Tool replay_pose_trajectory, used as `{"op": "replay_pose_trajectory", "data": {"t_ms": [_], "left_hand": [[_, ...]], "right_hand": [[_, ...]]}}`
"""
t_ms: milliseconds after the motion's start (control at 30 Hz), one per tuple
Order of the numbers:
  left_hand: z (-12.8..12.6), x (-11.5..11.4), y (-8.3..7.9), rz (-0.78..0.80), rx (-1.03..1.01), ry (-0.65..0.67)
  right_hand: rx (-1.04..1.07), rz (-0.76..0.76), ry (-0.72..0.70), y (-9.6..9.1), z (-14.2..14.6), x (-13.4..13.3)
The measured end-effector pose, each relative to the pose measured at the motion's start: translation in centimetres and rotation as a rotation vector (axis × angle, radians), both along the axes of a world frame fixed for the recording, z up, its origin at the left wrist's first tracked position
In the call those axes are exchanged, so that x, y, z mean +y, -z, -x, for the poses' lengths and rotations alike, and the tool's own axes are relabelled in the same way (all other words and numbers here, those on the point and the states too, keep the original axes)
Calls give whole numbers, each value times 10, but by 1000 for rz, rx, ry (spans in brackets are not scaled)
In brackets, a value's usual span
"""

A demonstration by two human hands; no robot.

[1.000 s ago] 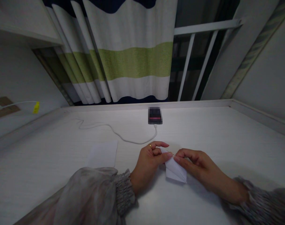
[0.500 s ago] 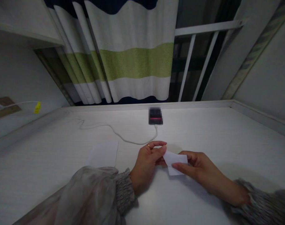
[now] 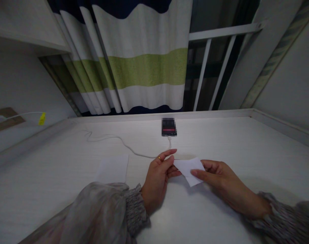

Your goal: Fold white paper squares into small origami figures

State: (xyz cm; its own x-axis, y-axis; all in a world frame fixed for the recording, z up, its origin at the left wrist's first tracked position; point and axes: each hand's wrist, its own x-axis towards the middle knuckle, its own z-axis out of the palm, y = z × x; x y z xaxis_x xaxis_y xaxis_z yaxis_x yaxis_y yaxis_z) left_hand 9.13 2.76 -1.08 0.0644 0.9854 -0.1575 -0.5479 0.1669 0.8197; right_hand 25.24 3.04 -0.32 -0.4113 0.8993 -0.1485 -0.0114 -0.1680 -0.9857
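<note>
A small folded piece of white paper (image 3: 187,166) is held between both hands, just above the white tabletop (image 3: 185,217). My left hand (image 3: 159,178), with a ring on one finger, pinches its left corner between thumb and fingers. My right hand (image 3: 220,181) grips the right side, thumb on top and fingers behind. The paper's edges slant, and a lower flap points down toward me. Another sheet of white paper (image 3: 113,168) lies flat on the table, left of my left hand, partly covered by my grey sleeve (image 3: 103,203).
A phone (image 3: 169,127) with a blurred screen lies near the table's back edge. Its white cable (image 3: 134,151) curves away to the left. Behind stand a striped curtain (image 3: 146,71) and a white railing (image 3: 220,33). A yellow tag (image 3: 42,118) hangs from a cord at left.
The folded paper has turned in my hands, its right side rising and its lower flap swinging. My left hand has shifted slightly left, and my right hand a little up.
</note>
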Motion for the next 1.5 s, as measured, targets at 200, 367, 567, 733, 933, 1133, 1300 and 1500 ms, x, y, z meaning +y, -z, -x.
{"op": "replay_pose_trajectory", "data": {"t_ms": [200, 367, 567, 733, 933, 1133, 1300, 1500], "left_hand": [[3, 7, 2, -19, 45, -164], [4, 7, 3, -59, 152, -239], [1, 3, 2, -37, 210, -80], [0, 0, 0, 14, 134, 148], [7, -2, -1, 34, 136, 384], [10, 0, -2, 18, 212, 331], [10, -1, 3, -82, 535, 304], [16, -7, 7, -398, 1198, 266]], "right_hand": [[-58, -24, 95, -1, -3, 0], [-485, -533, 199, 1, -11, 2], [-802, -1624, 118, -4, -25, 8], [-906, -1931, 13, -7, -29, 7], [-965, -2068, -119, -11, -22, 2], [-921, -2039, -234, -10, -32, 6], [-897, -2020, -323, -4, -33, 6], [-842, -1811, -420, 10, -29, 9]]}}
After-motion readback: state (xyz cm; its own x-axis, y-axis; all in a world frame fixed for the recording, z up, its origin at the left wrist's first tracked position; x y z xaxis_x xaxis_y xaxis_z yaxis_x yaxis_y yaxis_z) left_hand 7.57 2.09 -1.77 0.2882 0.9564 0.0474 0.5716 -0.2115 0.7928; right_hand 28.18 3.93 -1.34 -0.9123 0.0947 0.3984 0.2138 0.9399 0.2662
